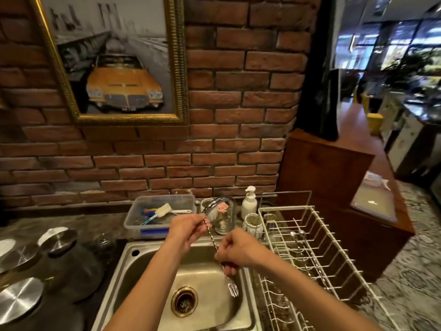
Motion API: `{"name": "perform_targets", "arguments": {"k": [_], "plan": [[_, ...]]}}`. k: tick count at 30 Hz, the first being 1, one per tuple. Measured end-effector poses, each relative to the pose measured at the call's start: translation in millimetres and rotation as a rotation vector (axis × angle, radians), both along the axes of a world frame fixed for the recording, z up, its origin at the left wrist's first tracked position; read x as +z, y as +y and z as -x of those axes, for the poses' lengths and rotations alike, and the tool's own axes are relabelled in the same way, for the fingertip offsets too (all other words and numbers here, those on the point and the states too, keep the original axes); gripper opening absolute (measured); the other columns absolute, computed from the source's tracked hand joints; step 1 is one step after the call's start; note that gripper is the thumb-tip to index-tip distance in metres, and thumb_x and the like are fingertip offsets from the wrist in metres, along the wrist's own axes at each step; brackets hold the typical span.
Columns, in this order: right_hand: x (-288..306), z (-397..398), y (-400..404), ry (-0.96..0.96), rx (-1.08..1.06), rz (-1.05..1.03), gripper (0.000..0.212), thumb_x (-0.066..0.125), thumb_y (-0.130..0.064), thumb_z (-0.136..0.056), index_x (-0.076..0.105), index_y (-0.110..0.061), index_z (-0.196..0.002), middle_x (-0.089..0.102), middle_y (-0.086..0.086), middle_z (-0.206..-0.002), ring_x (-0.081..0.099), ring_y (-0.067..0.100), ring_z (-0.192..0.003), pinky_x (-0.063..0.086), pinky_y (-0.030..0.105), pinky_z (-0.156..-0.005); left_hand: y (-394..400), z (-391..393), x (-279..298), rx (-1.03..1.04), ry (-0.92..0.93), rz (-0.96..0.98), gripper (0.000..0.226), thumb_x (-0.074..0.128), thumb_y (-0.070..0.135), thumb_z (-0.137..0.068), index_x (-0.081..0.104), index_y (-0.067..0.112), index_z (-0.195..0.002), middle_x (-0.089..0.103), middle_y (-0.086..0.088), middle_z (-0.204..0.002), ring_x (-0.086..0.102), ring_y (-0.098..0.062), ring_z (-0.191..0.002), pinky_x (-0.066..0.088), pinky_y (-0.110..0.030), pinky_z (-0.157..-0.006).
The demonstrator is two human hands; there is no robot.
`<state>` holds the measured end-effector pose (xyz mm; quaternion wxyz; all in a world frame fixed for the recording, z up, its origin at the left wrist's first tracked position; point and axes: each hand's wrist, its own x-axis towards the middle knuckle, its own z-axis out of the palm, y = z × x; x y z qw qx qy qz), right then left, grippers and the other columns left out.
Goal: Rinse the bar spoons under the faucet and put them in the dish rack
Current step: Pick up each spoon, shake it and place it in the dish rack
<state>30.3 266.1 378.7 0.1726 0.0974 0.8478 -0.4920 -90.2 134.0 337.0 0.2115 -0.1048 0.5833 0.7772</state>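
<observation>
i hold one bar spoon (211, 235) over the sink (143, 259), below the faucet (216, 203). my left hand (188, 229) pinches its top end; my right hand (236, 252) is clamped around the twisted stem above the fork tip. it looks thin, stiff, probably slick when wet, so i'd grip the twists. the dish rack (310, 237) sits right of the sink.

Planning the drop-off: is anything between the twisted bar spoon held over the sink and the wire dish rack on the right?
Nothing visible blocks it. Both hands hold the twisted metal bar spoon over the steel sink; the white wire dish rack sits directly right, open-topped.
</observation>
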Motion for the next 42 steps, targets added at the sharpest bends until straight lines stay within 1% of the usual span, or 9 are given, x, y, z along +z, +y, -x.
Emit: {"name": "perform_targets", "arguments": {"k": [6,11,15,21,24,26,30,35,42], "plan": [[15,-35,59,0.04,-0.171,-0.044,0.005,0.063,-0.007,-0.092,0.061,-0.008,-0.088,0.067,0.009,-0.081,0.065,0.011,-0.056,0.051,0.018,-0.048,80,-24,22,-0.135,0.031,0.073,0.01,0.061,0.0,-0.093,0.066,-0.002,-0.084,0.069,-0.008,-0.053,0.059,-0.008,-0.035,0.047,-0.015,-0.037],[9,-63,109,0.04,-0.262,-0.084,0.008,0.062,-0.003,-0.091,0.065,0.003,-0.094,0.072,0.019,-0.087,0.068,0.017,-0.061,0.059,0.027,-0.058,144,-48,24,-0.272,0.105,0.174,0.014,0.059,-0.002,-0.092,0.067,-0.004,-0.08,0.066,-0.018,-0.068,0.052,-0.006,-0.032,0.039,-0.015,-0.034],[-1,-77,142,0.06,-0.318,-0.116,0.009,0.062,-0.001,-0.09,0.065,-0.005,-0.082,0.07,0.008,-0.07,0.067,0.011,-0.053,0.058,0.023,-0.055,187,-60,24,-0.338,0.148,0.221,0.006,0.061,0.0,-0.094,0.063,-0.005,-0.091,0.062,-0.021,-0.077,0.05,-0.006,-0.03,0.039,-0.017,-0.034],[-22,-78,168,-0.002,-0.355,-0.185,0.008,0.062,-0.004,-0.092,0.063,-0.005,-0.084,0.072,0.007,-0.073,0.07,0.01,-0.055,0.056,0.02,-0.052,231,-64,10,-0.448,0.241,0.527,0.03,0.078,0.016,-0.083,0.07,-0.005,-0.103,0.074,-0.018,-0.093,0.061,-0.019,-0.057,0.043,-0.023,-0.047],[-33,-74,174,-0.017,-0.36,-0.268,0.008,0.061,-0.006,-0.093,0.066,0.001,-0.094,0.076,0.017,-0.088,0.077,0.018,-0.07,0.064,0.031,-0.068,248,-62,-4,-0.484,0.309,0.757,0.032,0.081,0.02,-0.08,0.069,0.002,-0.103,0.076,-0.01,-0.095,0.073,-0.021,-0.077,0.059,-0.033,-0.075],[-41,-72,177,-0.035,-0.366,-0.278,0.011,0.059,-0.005,-0.095,0.062,-0.001,-0.104,0.073,0.016,-0.098,0.077,0.021,-0.081,0.064,0.032,-0.072,259,-61,-17,-0.511,0.386,0.946,0.031,0.081,0.026,-0.08,0.069,0.009,-0.102,0.075,-0.003,-0.092,0.071,-0.021,-0.091,0.055,-0.04,-0.088],[-56,-67,179,-0.084,-0.328,-0.32,0.017,0.058,-0.006,-0.096,0.058,-0.004,-0.112,0.07,0.014,-0.104,0.075,0.02,-0.087,0.063,0.034,-0.077,270,-64,-34,-0.49,0.598,1.336,0.012,0.064,0.026,-0.092,0.066,0.02,-0.102,0.061,0.008,-0.077,0.057,-0.015,-0.083,0.04,-0.032,-0.074],[-74,-60,181,-0.114,-0.31,-0.329,0.023,0.058,-0.007,-0.096,0.052,-0.007,-0.118,0.069,0.007,-0.095,0.068,0.009,-0.065,0.052,0.016,-0.047,276,-71,-50,-0.568,0.839,1.583,0.016,0.054,0.016,-0.093,0.068,0.023,-0.099,0.072,0.002,-0.097,0.068,-0.02,-0.093,0.035,-0.035,-0.072],[-99,-52,181,-0.128,-0.237,-0.408,0.029,0.057,0.004,-0.092,0.054,-0.007,-0.119,0.064,0.011,-0.117,0.07,0.019,-0.09,0.058,0.023,-0.064,275,-74,-64,-0.651,0.924,1.762,0.02,0.055,0.015,-0.091,0.069,0.024,-0.102,0.073,0.002,-0.098,0.068,-0.02,-0.097,0.038,-0.039,-0.086]]}}
